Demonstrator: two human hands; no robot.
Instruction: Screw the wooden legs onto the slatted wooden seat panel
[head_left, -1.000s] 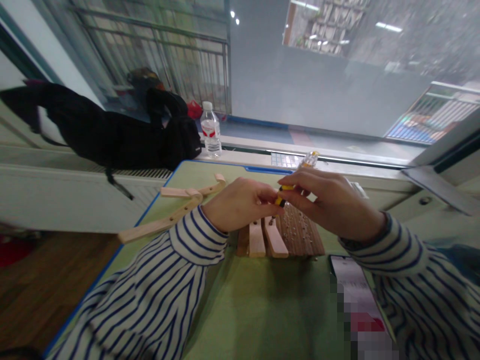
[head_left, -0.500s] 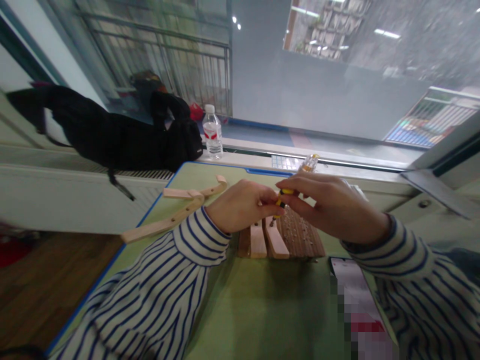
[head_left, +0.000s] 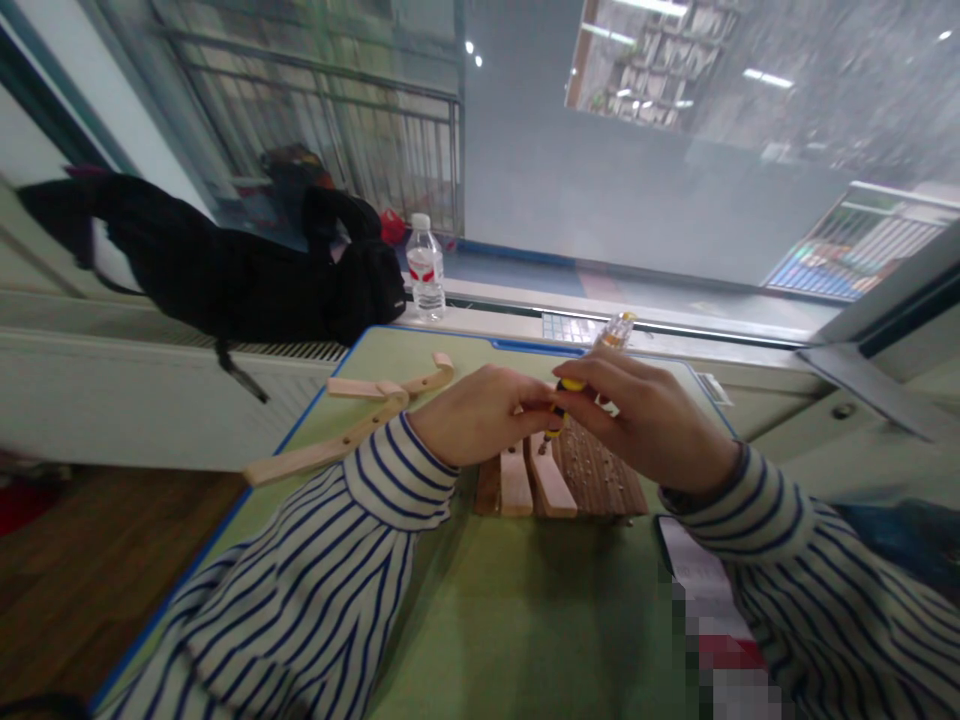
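Pinched between the fingers of both hands is a yellow-and-black screwdriver (head_left: 554, 427), slanting down. My left hand (head_left: 480, 412) closes around its lower part, while my right hand (head_left: 651, 412) grips the handle end from above. The tip meets a pale wooden piece (head_left: 556, 486) near a hole, and whether a screw sits there is too small to tell. Beside it lies a second pale wooden piece (head_left: 516, 486). Both rest on a brown board (head_left: 611, 478) dotted with several small metal points. My left hand covers the far ends of the pale pieces.
Curved wooden pieces (head_left: 315, 459) with holes lie left on the green table (head_left: 480, 620). A phone-like object (head_left: 694, 560) is under my right forearm. Behind stand a clear container (head_left: 619, 328), a water bottle (head_left: 426, 270) and a black bag (head_left: 255, 270) by the window.
My right hand and forearm have shifted left and turned a little around the screwdriver. The left hand has hardly moved, and the tip stays at the same spot.
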